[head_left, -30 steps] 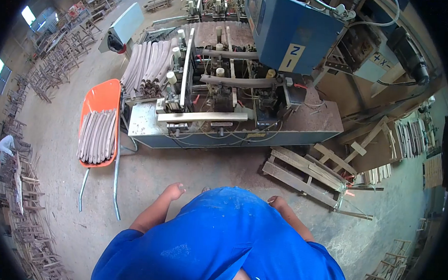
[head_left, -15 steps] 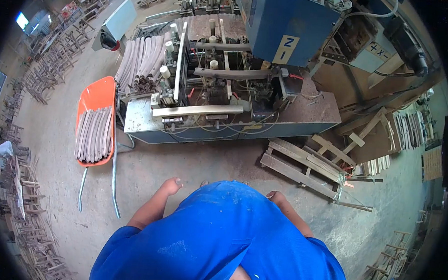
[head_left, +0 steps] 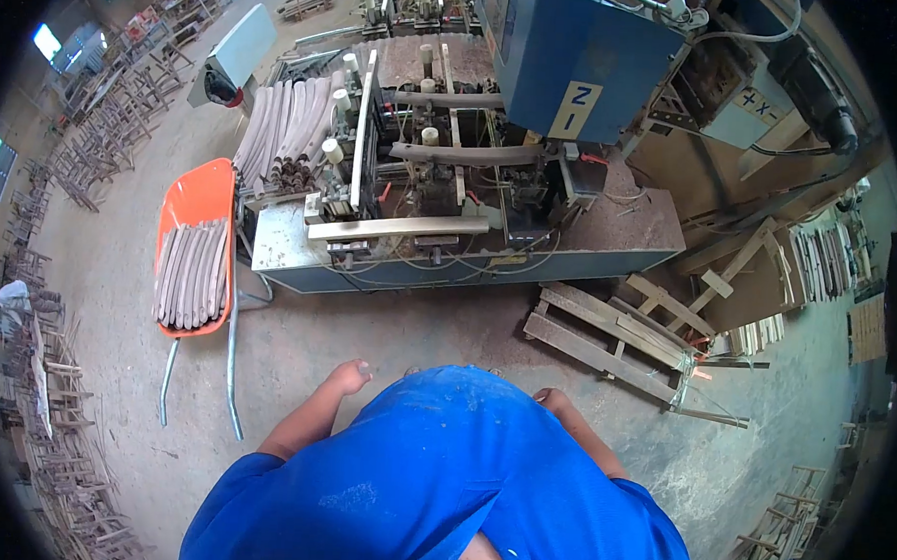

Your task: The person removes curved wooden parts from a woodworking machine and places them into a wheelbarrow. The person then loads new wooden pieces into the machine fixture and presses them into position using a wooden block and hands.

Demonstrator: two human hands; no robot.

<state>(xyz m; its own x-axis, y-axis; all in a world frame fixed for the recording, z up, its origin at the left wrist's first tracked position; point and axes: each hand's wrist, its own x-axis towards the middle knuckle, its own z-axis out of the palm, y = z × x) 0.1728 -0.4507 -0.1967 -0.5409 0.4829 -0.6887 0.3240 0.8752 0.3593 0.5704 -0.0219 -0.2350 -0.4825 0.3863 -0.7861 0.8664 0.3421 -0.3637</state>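
Flanking blue shirt (head_left: 431,459); left hand (head_left: 348,378); right hand (head_left: 553,400)

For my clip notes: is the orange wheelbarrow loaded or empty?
Loaded: a row of wooden pieces lies side by side in the lower part of the orange wheelbarrow, leaving its upper part bare.

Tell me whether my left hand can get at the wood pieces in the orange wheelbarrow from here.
Probably not without a step: floor lies between your left hand and the wheelbarrow. Nothing seems to cover the wood pieces, so access from above looks free.
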